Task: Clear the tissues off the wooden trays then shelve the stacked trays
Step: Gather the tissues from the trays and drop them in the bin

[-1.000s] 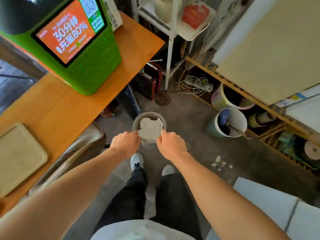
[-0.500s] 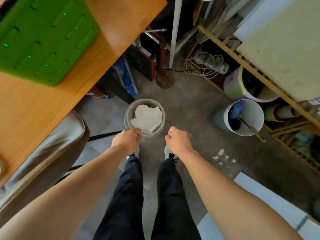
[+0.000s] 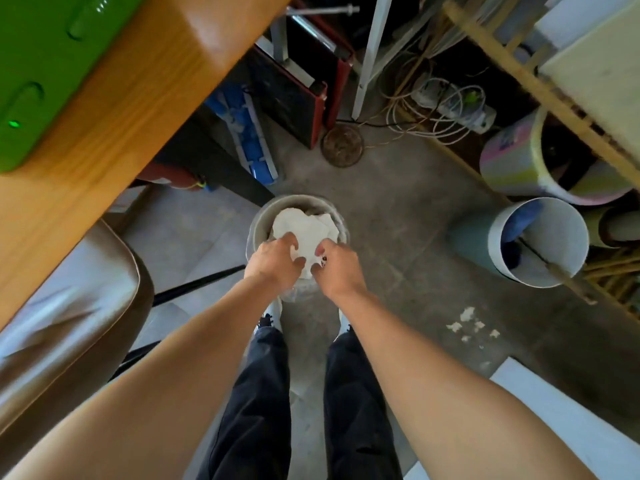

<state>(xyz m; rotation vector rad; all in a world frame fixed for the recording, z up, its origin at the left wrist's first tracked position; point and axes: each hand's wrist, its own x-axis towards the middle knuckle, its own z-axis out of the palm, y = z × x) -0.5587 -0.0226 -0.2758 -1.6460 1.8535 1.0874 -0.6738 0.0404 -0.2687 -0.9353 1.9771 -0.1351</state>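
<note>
A wad of white tissues (image 3: 304, 227) fills a small grey bin (image 3: 264, 218) that stands on the concrete floor just ahead of my feet. My left hand (image 3: 272, 262) rests on the near left of the wad, thumb and fingers curled into the paper. My right hand (image 3: 337, 269) does the same on the near right, fingertips pinching the tissue. Both hands cover the bin's near rim. No wooden tray is in view.
The orange wooden table (image 3: 121, 109) with a green machine (image 3: 45, 64) overhangs on the left, with a brown chair seat (image 3: 62, 306) below it. A white bucket (image 3: 540, 240), a pastel bucket (image 3: 512, 161), a wooden rack (image 3: 519, 71) and tangled cables (image 3: 446, 102) crowd the right.
Both hands left the bin's rim and moved onto the tissue wad, fingers closing into it. My view dropped lower and closer to the bin; the tray on the table left the frame.
</note>
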